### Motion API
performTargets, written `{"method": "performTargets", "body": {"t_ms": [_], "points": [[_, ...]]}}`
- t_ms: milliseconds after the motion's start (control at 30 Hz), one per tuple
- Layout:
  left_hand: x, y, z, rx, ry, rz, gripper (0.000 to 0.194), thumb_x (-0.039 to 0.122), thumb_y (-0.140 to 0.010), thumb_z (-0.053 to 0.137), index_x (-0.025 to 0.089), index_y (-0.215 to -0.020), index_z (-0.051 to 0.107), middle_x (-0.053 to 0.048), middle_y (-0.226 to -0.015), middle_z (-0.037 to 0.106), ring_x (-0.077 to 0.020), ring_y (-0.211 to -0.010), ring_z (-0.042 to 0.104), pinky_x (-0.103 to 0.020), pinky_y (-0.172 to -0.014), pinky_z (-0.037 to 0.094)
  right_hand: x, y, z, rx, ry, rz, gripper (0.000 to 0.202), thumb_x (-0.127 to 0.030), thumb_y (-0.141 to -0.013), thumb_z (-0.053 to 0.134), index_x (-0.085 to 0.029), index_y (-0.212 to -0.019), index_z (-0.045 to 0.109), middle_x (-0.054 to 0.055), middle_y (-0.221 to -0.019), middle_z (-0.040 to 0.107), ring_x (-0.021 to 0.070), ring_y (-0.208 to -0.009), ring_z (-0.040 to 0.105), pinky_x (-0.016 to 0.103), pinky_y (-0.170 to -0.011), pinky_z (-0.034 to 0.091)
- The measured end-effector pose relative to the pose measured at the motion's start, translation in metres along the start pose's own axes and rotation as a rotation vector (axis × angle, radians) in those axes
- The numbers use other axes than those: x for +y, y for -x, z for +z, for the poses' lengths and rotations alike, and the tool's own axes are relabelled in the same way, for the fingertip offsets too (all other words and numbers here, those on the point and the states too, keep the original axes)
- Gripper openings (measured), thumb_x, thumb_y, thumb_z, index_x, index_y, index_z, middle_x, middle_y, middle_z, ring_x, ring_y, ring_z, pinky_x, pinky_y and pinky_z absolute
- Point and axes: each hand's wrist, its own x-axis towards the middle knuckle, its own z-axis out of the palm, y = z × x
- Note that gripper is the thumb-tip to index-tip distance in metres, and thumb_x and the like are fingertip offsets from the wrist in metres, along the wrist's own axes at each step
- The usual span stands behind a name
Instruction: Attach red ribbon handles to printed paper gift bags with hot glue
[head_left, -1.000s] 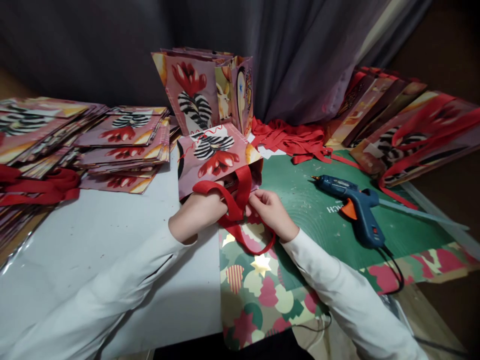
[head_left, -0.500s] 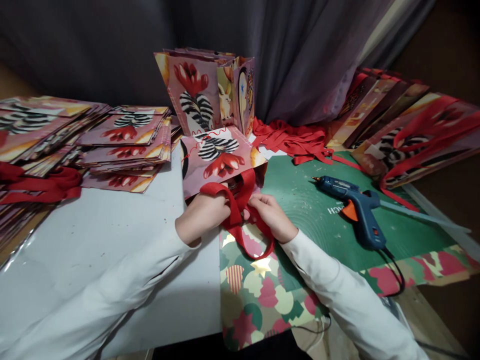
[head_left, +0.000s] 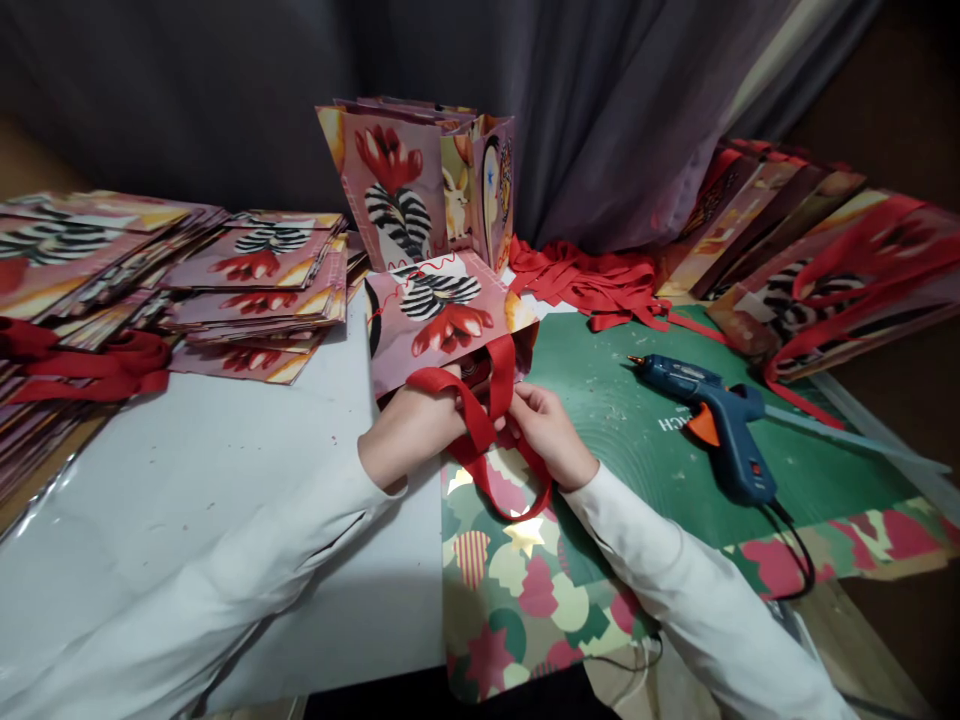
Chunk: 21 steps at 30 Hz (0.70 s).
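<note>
A paper gift bag [head_left: 442, 330] printed with a zebra and a red flower lies on its side, its mouth towards me. A red ribbon [head_left: 499, 385] loops out of the mouth and hangs below my hands. My left hand [head_left: 420, 425] reaches to the mouth under the ribbon; its fingers are largely hidden by ribbon and bag. My right hand [head_left: 551, 430] is at the mouth's right side, its fingers bent and pinched on the ribbon. Right of it, a blue glue gun [head_left: 709, 415] with an orange trigger lies on the green cutting mat [head_left: 622, 530].
Flat bags [head_left: 255, 265] are stacked at left, with red ribbon [head_left: 112, 365] over one pile. Several opened bags [head_left: 401, 180] stand behind. A heap of red ribbons [head_left: 581, 280] lies at the back; bags with ribbon handles [head_left: 825, 290] stand at right.
My left hand has moved slightly further into the bag's mouth. The right hand still pinches at the ribbon; the view has shifted slightly.
</note>
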Motion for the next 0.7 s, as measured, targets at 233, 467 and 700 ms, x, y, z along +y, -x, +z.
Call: {"method": "performTargets", "body": {"t_ms": [233, 467, 700], "points": [[0.0, 0.0, 0.003, -0.057, -0.121, -0.077, 0.01, 0.017, -0.08, 0.061, 0.014, -0.089, 0.064, -0.009, -0.094, 0.07, -0.0215, -0.083, 0.066, -0.028, -0.07, 0.048, -0.002, 0.0, -0.002, -0.008, 0.035, 0.033, 0.033, -0.05, -0.073, 0.067, -0.019, -0.064, 0.06, -0.003, -0.052, 0.058, 0.0069, -0.041, 0.041, 0.022, -0.043, 0.032], [0.0, 0.001, 0.002, -0.041, -0.096, -0.049, 0.009, 0.021, -0.082, 0.06, 0.017, -0.088, 0.064, -0.008, -0.097, 0.07, -0.021, -0.083, 0.065, -0.029, -0.07, 0.048, 0.006, -0.001, -0.001, 0.012, 0.096, -0.024, 0.038, -0.057, -0.073, 0.065, -0.02, -0.067, 0.057, -0.003, -0.053, 0.057, 0.0082, -0.043, 0.041, 0.023, -0.044, 0.032], [0.008, 0.002, -0.001, -0.074, -0.164, -0.057, 0.023, 0.005, -0.081, 0.046, 0.014, -0.088, 0.066, -0.012, -0.095, 0.07, -0.025, -0.093, 0.066, -0.031, -0.08, 0.05, 0.014, -0.002, 0.004, 0.085, 0.144, -0.152, 0.041, -0.061, -0.077, 0.059, -0.022, -0.067, 0.053, -0.003, -0.055, 0.052, 0.0105, -0.047, 0.042, 0.024, -0.045, 0.034]]}}
